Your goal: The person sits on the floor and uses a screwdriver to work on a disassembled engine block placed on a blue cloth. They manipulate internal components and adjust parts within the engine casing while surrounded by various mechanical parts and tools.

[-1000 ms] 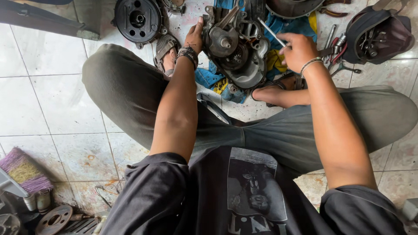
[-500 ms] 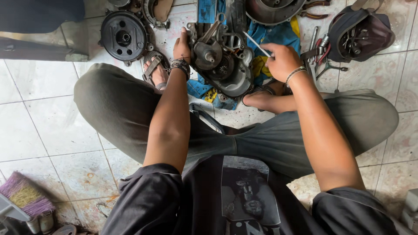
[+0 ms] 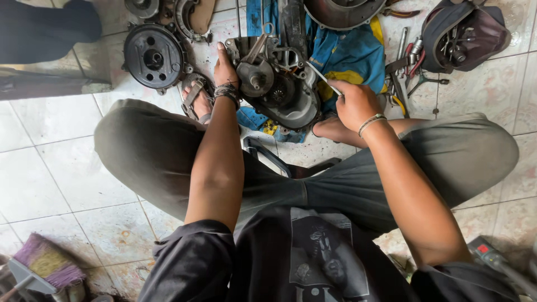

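1. Far left on the white tiled floor [image 3: 50, 162] lies a round, dark, greasy metal disc with bolt holes [image 3: 153, 55]. It is apart from what I am handling.
2. My left hand [image 3: 225, 70] lies flat on the left edge of the grimy grey cast-metal engine casing [image 3: 279, 84], fingers together and stretched forward, steadying it rather than gripping.
3. The casing sits on a blue and yellow cloth [image 3: 352, 56] on the floor, just ahead of my crossed legs. I judge it heavy and rigid, with an oily skin that would slip under bare fingers. The outer rim and the bolt lugs look like the safest places to hold, not the round hub in the middle.
4. My right hand [image 3: 355, 103] is closed around a thin silvery metal tool [image 3: 323, 77], its tip aimed at the casing's right side. The tool looks light and stiff.
5. Further right, loose pliers and hand tools [image 3: 405, 70] lie beside a dark open tool bag [image 3: 464, 33].
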